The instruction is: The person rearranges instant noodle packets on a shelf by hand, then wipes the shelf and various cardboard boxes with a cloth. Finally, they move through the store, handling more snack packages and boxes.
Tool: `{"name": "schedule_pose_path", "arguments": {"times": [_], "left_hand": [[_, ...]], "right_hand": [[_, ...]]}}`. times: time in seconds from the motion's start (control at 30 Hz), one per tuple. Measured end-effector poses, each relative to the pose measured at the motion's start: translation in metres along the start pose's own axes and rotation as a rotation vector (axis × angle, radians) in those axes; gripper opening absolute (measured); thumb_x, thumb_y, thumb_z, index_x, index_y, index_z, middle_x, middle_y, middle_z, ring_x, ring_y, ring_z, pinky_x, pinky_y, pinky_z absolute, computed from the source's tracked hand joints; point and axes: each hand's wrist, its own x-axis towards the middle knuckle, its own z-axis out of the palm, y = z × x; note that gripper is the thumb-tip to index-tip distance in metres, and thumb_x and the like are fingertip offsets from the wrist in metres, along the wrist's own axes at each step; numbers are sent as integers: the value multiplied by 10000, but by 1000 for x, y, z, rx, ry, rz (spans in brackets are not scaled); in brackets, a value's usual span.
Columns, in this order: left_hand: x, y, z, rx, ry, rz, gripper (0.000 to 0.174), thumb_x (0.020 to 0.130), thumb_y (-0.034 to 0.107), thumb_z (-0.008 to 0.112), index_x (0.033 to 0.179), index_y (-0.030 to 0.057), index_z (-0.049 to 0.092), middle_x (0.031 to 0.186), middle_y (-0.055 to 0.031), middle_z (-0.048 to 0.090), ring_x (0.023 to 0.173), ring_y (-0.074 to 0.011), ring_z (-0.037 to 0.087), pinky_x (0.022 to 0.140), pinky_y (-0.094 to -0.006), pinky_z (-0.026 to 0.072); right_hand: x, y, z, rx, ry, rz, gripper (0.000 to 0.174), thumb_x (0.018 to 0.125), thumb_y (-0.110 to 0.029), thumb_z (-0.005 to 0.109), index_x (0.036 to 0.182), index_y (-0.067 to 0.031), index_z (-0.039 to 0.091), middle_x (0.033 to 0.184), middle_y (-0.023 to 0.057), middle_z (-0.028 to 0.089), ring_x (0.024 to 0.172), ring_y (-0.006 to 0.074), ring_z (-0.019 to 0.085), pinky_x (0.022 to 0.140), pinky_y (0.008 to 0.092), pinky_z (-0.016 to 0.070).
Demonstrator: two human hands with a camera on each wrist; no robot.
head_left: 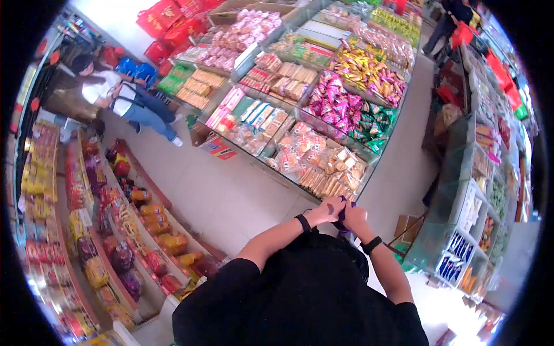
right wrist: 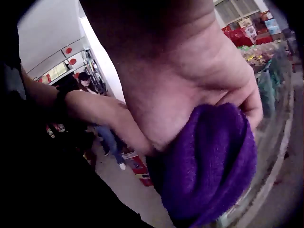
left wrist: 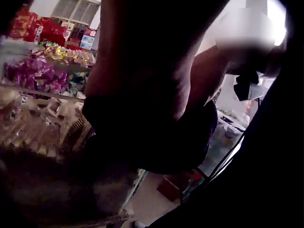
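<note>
A purple cloth (right wrist: pixel 209 166), bunched up in thick folds, hangs between my two hands in front of my body. My right hand (head_left: pixel 354 217) grips it, the fingers curled round the fabric in the right wrist view. Close beside it, my left hand (head_left: pixel 328 209) holds the cloth too, its fingertips at the purple edge. The left wrist view is very dark, so the left fingers are mostly hidden there. Both hands are at the near corner of a glass-edged display counter (head_left: pixel 288 183), by packs of biscuit sticks (head_left: pixel 323 183).
Pink and purple wrapped snacks (head_left: pixel 332 106) fill the counter's bins further off. Stepped shelves (head_left: pixel 158 259) with packaged goods run along the left. A glass case (head_left: pixel 433 230) stands on the right. One person (head_left: pixel 112 92) stands at the back left, another (head_left: pixel 456 23) at the far right.
</note>
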Motion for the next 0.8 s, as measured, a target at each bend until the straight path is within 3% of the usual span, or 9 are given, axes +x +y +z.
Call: {"name": "schedule_pose_path", "arguments": {"times": [0.1,0.33,0.4,0.43,0.57,0.67,0.73,0.8], "left_hand": [[-4,-3,2,23,-10,33,373,721,183,691,1040,9,610,1022,-160,606,1006,-334,598,831,-428,508],[-15,17,-32,112,-38,48,392,711,136,702,1062,7,586,1034,-144,590,1031,-317,581,835,-401,503],[-19,16,-37,160,94,170,360,727,127,686,1056,18,588,1012,-125,586,1041,-290,566,872,-380,482],[-20,14,-34,222,122,196,285,782,134,636,1044,30,595,1000,-108,583,1033,-267,553,898,-361,461],[-20,5,-30,173,141,285,189,865,140,520,997,36,605,978,-94,581,981,-253,550,883,-355,463],[-20,-7,-23,142,146,380,200,856,148,535,1003,33,607,976,-98,579,976,-255,548,882,-356,463],[-23,-7,-33,89,91,378,194,850,142,543,1002,40,608,984,-99,581,992,-254,550,887,-359,463],[-22,-4,-37,99,155,410,205,839,123,555,1016,35,608,991,-101,583,1012,-255,551,907,-356,461]], "right_hand": [[-2,-4,14,71,75,72,571,811,-331,679,1250,-45,450,839,176,715,750,369,713,628,489,556],[-24,-20,17,227,185,262,615,789,-231,740,1288,-112,399,803,179,706,737,396,698,615,517,544],[-20,-17,21,239,158,262,661,784,-244,755,1308,-128,368,805,193,701,761,398,699,635,522,545],[-24,-17,9,279,99,260,581,831,-215,711,1311,-143,390,864,194,711,817,414,700,696,538,550],[-23,4,11,451,82,121,553,834,-298,737,1257,-179,401,891,226,696,836,463,669,694,557,521],[-29,5,0,600,135,15,539,839,-325,743,1235,-179,408,907,217,694,859,477,653,704,558,505],[-28,-2,4,670,121,41,527,847,-276,736,1255,-177,418,916,231,688,878,480,648,726,561,507],[-30,-6,10,638,149,175,522,843,-295,742,1246,-201,424,939,213,693,893,463,652,716,554,503]]}}
